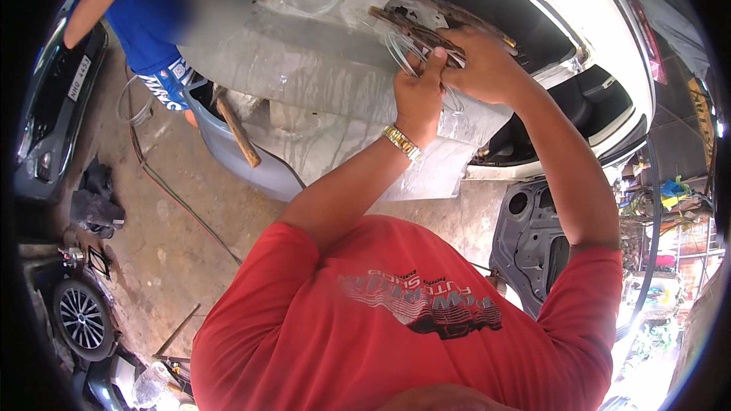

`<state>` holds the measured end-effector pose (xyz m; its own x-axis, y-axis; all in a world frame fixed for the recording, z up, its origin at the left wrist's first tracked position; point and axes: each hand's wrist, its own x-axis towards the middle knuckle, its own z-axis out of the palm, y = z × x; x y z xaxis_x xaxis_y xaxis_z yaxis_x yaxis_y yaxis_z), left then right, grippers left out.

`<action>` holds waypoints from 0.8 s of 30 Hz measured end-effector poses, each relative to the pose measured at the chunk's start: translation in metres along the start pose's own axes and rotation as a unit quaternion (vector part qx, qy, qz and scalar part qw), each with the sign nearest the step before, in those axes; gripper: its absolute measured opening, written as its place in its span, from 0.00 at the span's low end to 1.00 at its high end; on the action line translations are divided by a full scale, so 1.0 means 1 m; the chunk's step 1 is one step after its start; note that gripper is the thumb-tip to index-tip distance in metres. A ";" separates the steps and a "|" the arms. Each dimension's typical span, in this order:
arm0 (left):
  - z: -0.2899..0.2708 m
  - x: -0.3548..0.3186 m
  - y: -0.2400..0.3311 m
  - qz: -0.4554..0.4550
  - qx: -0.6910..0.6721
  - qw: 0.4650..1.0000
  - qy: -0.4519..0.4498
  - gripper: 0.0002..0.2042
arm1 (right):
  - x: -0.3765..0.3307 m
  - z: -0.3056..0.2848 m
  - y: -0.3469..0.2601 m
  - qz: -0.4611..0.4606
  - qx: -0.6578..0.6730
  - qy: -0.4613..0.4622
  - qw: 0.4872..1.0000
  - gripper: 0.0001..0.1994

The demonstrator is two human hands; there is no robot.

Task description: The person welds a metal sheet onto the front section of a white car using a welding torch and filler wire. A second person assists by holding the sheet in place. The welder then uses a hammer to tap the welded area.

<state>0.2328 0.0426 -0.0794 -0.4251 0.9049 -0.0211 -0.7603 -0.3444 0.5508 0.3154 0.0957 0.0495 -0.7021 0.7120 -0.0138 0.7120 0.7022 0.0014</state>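
My left hand (420,103), with a gold-coloured watch at its wrist, is closed around a bundle of thin silvery wires or rods (397,52). Its thumb points up. My right hand (487,67) meets it from the right, fingers curled over the same bundle; what its fingertips grip is partly hidden. Brown, rusty-looking strips (386,17) run beside the bundle just beyond my fingers. Both hands are above a bare grey metal panel (335,99) of a white car body (620,38), near a dark opening (491,1).
A wooden-handled tool (238,133) rests on a blue-grey curved panel (228,152). Someone in a blue shirt (156,11) is at the far left. A stripped car door (525,221) stands at right. Hoses (183,204) cross the floor beside a dark car (57,122).
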 end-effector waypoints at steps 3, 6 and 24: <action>0.001 0.002 -0.001 0.024 -0.014 1.000 0.002 0.13 | -0.002 0.000 -0.004 0.028 0.000 0.001 1.000 0.35; 0.004 0.005 -0.003 0.038 -0.012 0.999 0.002 0.10 | 0.000 0.008 0.007 0.043 0.050 0.012 0.998 0.33; 0.001 0.004 -0.002 0.047 0.000 0.999 0.000 0.10 | 0.000 0.025 0.008 0.033 -0.067 0.100 0.992 0.27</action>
<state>0.2334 0.0470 -0.0802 -0.4954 0.8681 0.0304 -0.7171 -0.4285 0.5498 0.3210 0.1014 0.0244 -0.6519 0.7344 0.1889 0.7578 0.6397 0.1283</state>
